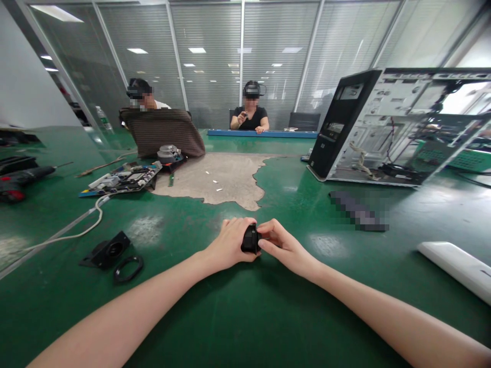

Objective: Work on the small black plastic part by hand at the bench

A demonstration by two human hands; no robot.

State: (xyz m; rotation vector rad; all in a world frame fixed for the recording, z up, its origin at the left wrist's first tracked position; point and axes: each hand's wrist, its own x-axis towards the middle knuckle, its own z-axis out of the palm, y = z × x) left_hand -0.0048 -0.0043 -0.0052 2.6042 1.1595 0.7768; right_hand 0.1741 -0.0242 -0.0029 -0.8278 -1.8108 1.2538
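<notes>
The left hand (230,241) is gripping a black part (249,239) with its fingers wrapped around; the right hand (283,244) is touching the right end of this part with thumb and fingertips, but I cannot tell if they are closing firmly on it; the part is being held between both hands, over the green table (291,312); a black ring (126,280) is lying to the left, just beside a black bracket (100,253).

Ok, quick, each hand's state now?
Left hand: closed, holding a small black part.
Right hand: partly curled at the part's right end; grip cannot be told.
</notes>
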